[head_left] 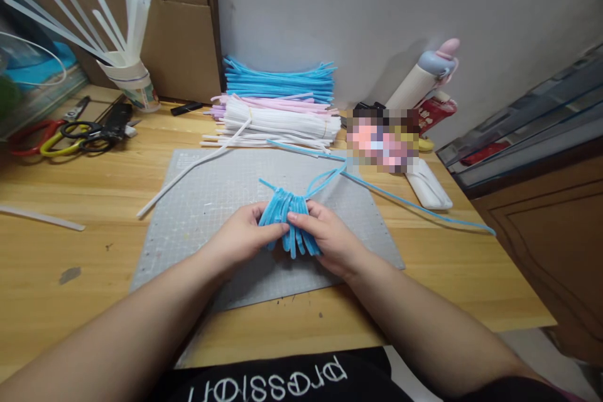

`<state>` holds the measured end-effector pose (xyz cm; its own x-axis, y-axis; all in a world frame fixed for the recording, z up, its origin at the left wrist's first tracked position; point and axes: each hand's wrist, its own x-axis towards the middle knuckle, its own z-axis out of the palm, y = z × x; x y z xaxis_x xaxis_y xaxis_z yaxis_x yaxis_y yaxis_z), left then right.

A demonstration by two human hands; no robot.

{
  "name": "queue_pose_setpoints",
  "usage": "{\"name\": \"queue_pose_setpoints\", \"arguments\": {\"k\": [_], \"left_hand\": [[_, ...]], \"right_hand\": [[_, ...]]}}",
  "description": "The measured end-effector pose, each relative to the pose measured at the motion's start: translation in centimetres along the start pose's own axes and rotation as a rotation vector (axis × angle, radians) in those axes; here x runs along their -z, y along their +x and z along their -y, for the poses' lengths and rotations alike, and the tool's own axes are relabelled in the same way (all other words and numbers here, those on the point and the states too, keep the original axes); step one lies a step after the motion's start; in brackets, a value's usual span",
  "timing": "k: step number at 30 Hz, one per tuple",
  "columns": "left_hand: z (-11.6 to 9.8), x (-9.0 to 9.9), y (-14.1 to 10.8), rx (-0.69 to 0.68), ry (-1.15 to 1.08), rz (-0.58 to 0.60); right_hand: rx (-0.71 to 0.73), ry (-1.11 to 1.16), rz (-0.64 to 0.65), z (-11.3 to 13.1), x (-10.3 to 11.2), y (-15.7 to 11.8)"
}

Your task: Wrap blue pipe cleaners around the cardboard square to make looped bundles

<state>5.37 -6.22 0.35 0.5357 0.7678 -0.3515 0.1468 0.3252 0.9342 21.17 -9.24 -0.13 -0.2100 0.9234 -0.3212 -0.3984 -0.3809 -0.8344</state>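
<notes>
Both hands hold a gathered bunch of blue pipe cleaners (293, 240) above a grey cutting mat (188, 245). The strands fan out downward and are drawn tight along the top edge. My left hand (247, 229) grips the bunch's left side, thumb across the front. On the right side, my right hand (325, 232) pinches it, its thumb near the middle of the bunch. From the top, a looped blue pipe cleaner (325, 181) runs up and away to the right. The fingers behind the bunch are hidden.
Bundles of blue (280, 83) and white pipe cleaners (282, 122) lie by the wall. Scissors (61, 138) and a cup (129, 78) of white strips are at left. A bottle (417, 78) and a white case (428, 183) stand right. One white pipe cleaner (188, 169) crosses the mat's edge.
</notes>
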Motion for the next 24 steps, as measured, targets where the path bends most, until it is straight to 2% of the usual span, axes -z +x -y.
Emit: {"name": "queue_pose_setpoints", "arguments": {"k": [5, 8, 13, 19, 24], "left_hand": [[-0.1, -0.11, -0.27, 0.034, -0.089, 0.138], [0.18, -0.2, -0.19, 0.033, -0.091, 0.144], [0.43, -0.57, -0.05, 0.074, -0.174, 0.11], [0.34, -0.74, -0.23, 0.149, -0.29, 0.199], [0.54, -0.85, -0.21, 0.143, -0.219, 0.142]], "right_hand": [[0.005, 0.216, -0.043, 0.08, -0.37, 0.03], [-0.004, 0.249, -0.083, 0.29, -0.38, 0.04], [0.007, 0.199, -0.018, 0.38, -0.29, 0.07], [0.089, 0.177, -0.051, 0.1, -0.39, 0.16], [0.005, 0.178, 0.026, 0.54, -0.24, -0.18]]}}
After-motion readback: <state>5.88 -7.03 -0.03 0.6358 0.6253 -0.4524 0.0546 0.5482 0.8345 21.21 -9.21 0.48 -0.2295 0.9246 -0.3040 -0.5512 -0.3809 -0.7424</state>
